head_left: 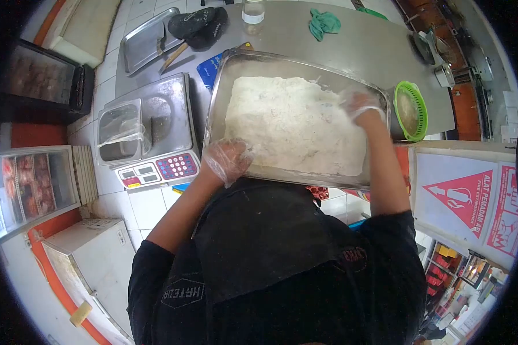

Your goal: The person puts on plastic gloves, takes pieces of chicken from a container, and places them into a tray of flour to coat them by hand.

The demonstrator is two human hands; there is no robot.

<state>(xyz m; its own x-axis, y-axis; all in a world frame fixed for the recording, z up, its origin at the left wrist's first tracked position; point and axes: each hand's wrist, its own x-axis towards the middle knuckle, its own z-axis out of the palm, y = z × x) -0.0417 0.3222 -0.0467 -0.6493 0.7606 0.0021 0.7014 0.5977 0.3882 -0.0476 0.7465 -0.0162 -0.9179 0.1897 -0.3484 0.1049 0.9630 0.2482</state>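
A large metal tray [218, 86] stands in front of me on the counter, with a broad layer of white flour-like powder [293, 123] spread over its bottom. My left hand [229, 159], in a clear plastic glove, lies over the tray's near left corner, fingers curled onto the rim. Also gloved, my right hand [362, 108] is over the powder by the tray's right wall. Motion smears its fingers, so whether they hold anything does not show.
Left of the tray sits a digital scale [172, 115] bearing a metal container [119, 132] with plastic in it. A green basket [401, 95] stands on the right. Further back on the steel counter [288, 29] are a black cap [198, 26], a jar [253, 14] and a green cloth [324, 24].
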